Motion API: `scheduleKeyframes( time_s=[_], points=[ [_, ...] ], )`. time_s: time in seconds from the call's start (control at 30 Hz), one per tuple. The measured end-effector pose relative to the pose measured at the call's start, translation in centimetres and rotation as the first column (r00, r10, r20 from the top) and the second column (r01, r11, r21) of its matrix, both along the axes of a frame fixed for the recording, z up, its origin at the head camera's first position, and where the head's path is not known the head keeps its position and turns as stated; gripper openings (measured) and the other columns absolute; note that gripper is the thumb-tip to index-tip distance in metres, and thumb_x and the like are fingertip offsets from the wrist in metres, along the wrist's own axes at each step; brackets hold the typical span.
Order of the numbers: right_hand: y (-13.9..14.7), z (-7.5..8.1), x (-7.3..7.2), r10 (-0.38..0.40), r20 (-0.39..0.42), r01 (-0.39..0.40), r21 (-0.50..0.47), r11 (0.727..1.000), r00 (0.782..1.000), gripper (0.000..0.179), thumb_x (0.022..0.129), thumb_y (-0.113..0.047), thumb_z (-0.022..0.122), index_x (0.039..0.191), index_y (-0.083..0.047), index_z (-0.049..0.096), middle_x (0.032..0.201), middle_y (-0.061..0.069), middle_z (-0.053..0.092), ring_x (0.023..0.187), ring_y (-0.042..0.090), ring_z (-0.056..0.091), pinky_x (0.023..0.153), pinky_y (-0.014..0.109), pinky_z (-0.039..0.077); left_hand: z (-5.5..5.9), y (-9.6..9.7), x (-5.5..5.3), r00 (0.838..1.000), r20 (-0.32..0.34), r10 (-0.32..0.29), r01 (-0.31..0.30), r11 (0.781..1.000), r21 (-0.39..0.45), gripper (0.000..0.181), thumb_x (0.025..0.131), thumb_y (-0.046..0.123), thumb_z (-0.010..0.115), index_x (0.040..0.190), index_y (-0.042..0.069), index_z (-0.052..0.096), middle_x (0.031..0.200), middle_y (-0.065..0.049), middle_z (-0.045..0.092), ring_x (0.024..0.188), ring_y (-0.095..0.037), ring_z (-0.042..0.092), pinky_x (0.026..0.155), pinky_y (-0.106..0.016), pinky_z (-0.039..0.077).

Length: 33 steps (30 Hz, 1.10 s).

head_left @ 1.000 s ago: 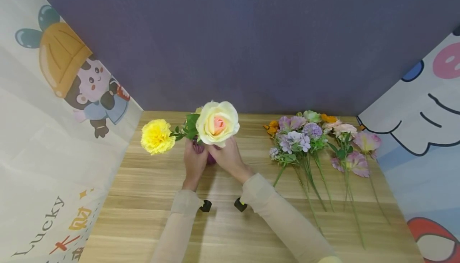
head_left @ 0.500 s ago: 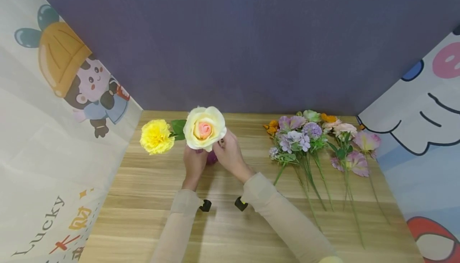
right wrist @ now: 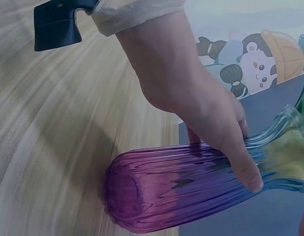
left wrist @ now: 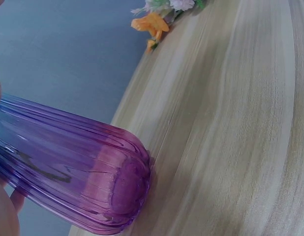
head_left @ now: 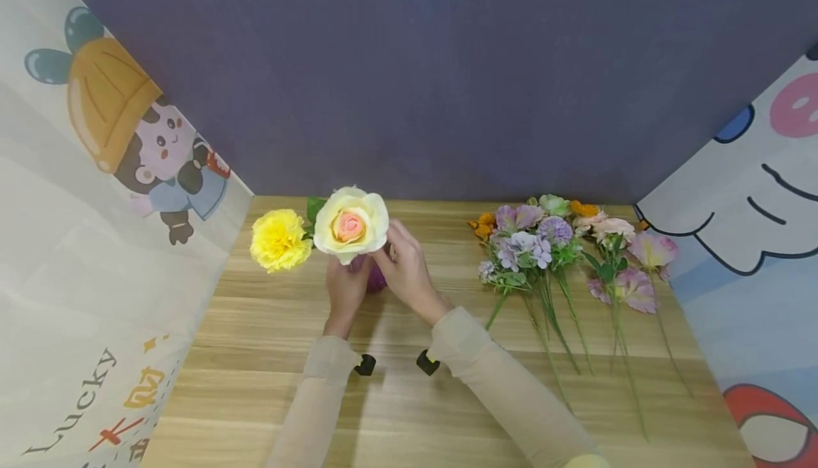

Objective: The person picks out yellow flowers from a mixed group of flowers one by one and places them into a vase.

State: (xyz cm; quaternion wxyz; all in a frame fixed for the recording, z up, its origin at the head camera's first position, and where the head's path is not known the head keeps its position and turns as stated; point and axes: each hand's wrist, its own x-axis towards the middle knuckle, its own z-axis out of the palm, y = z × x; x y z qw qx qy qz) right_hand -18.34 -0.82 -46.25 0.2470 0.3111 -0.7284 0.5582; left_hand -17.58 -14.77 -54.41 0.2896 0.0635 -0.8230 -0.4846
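Observation:
A ribbed glass vase (right wrist: 157, 189), pink-purple at the base and blue toward its flared mouth, stands on the table. My left hand (head_left: 345, 290) grips it; in the right wrist view the left hand's thumb (right wrist: 245, 167) lies across its upper side. A yellow carnation (head_left: 280, 239) leans out to the left on its stem. Above the vase mouth is a cream rose (head_left: 351, 225) with a pink centre, its bloom covering the mouth in the head view. My right hand (head_left: 412, 269) pinches at the rose's stem just below the bloom, fingertips partly hidden behind the petals.
On the right of the wooden table (head_left: 275, 376) lie several artificial flowers: a lilac bunch (head_left: 524, 248), pink blooms (head_left: 635, 290) with long stems toward the front, and an orange flower (head_left: 483, 226). A dark panel (head_left: 441, 84) rises at the back, with printed walls at both sides.
The rose has shifted left above the vase, closer to the carnation. My right hand's fingers have followed it left a little, while the left hand keeps its hold.

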Motion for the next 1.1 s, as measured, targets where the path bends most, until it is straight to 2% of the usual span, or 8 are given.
scheduleKeyframes(
  time_s=[0.23, 0.4, 0.63, 0.7, 0.8, 0.87, 1.0, 1.1],
  points=[
    [-0.21, -0.29, -0.16, -0.005, -0.012, 0.005, -0.004, 1.0, 1.0, 0.017, 0.091, 0.008, 0.069, 0.107, 0.005, 0.068, 0.101, 0.016, 0.066, 0.072, 0.021, 0.06, 0.059, 0.023, 0.051, 0.03, 0.0, -0.11, 1.0, 0.015, 0.004, -0.005, 1.0, 0.019, 0.057, 0.079, 0.018, 0.08, 0.127, -0.008, 0.062, 0.119, -0.028, 0.068, 0.116, -0.045, 0.064, 0.105, -0.057, 0.05],
    [-0.2, -0.54, -0.3, -0.025, -0.003, 0.025, 0.018, 1.0, 1.0, 0.014, 0.092, 0.009, 0.068, 0.105, 0.005, 0.068, 0.102, 0.015, 0.066, 0.074, 0.02, 0.061, 0.062, 0.022, 0.053, 0.0, -0.05, -0.26, 0.999, 0.039, 0.009, -0.01, 1.0, 0.02, 0.063, 0.08, 0.02, 0.082, 0.133, -0.007, 0.06, 0.13, -0.028, 0.065, 0.126, -0.044, 0.06, 0.111, -0.056, 0.046],
    [-0.1, -0.71, -0.3, -0.04, 0.027, 0.038, 0.054, 0.998, 0.999, 0.015, 0.094, 0.005, 0.068, 0.108, 0.005, 0.07, 0.112, 0.017, 0.065, 0.077, 0.02, 0.061, 0.062, 0.036, 0.057, 0.16, -0.08, -0.18, 0.998, 0.059, 0.005, -0.007, 1.0, 0.027, 0.055, 0.08, 0.02, 0.083, 0.125, -0.005, 0.066, 0.121, -0.028, 0.07, 0.119, -0.044, 0.065, 0.106, -0.057, 0.049],
    [-0.09, -0.72, -0.3, -0.042, 0.031, 0.04, 0.066, 0.997, 0.999, 0.015, 0.094, 0.004, 0.068, 0.109, 0.005, 0.07, 0.114, 0.017, 0.064, 0.078, 0.02, 0.061, 0.062, 0.038, 0.057, 0.16, -0.08, -0.16, 0.998, 0.058, 0.0, -0.002, 0.999, 0.041, 0.057, 0.08, 0.019, 0.084, 0.127, -0.005, 0.065, 0.123, -0.027, 0.069, 0.121, -0.043, 0.064, 0.108, -0.055, 0.048],
    [-0.08, -0.73, -0.32, -0.051, 0.025, 0.049, 0.078, 0.996, 0.998, 0.015, 0.093, 0.004, 0.069, 0.108, 0.005, 0.07, 0.115, 0.017, 0.064, 0.077, 0.019, 0.06, 0.062, 0.034, 0.056, 0.18, -0.06, -0.14, 0.999, 0.054, -0.002, -0.001, 0.998, 0.06, 0.059, 0.079, 0.017, 0.084, 0.13, -0.005, 0.063, 0.126, -0.027, 0.068, 0.124, -0.041, 0.063, 0.11, -0.054, 0.047],
    [-0.08, -0.75, -0.33, -0.053, 0.023, 0.051, 0.079, 0.996, 0.998, 0.016, 0.092, 0.005, 0.069, 0.108, 0.005, 0.07, 0.115, 0.018, 0.064, 0.077, 0.02, 0.061, 0.062, 0.032, 0.056, 0.24, -0.06, -0.16, 0.998, 0.057, -0.001, -0.002, 0.998, 0.063, 0.056, 0.079, 0.018, 0.084, 0.127, -0.005, 0.065, 0.123, -0.027, 0.07, 0.121, -0.042, 0.064, 0.108, -0.055, 0.049],
    [-0.02, -0.81, -0.27, -0.055, 0.019, 0.053, 0.07, 0.996, 0.998, 0.018, 0.09, 0.008, 0.069, 0.107, 0.005, 0.07, 0.117, 0.02, 0.063, 0.076, 0.023, 0.061, 0.061, 0.031, 0.055, 0.31, -0.05, -0.19, 0.998, 0.069, 0.011, -0.014, 0.999, 0.037, 0.045, 0.079, 0.023, 0.084, 0.113, -0.005, 0.071, 0.106, -0.026, 0.074, 0.104, -0.043, 0.07, 0.096, -0.057, 0.055],
    [0.02, -0.91, -0.21, -0.053, 0.016, 0.052, 0.065, 0.997, 0.998, 0.018, 0.09, 0.008, 0.069, 0.107, 0.005, 0.069, 0.119, 0.02, 0.062, 0.075, 0.026, 0.061, 0.061, 0.029, 0.054, 0.42, 0.0, -0.1, 0.997, 0.078, 0.02, -0.022, 0.999, 0.028, 0.043, 0.079, 0.024, 0.084, 0.108, -0.005, 0.072, 0.102, -0.026, 0.074, 0.099, -0.044, 0.071, 0.092, -0.058, 0.055]
  ],
)
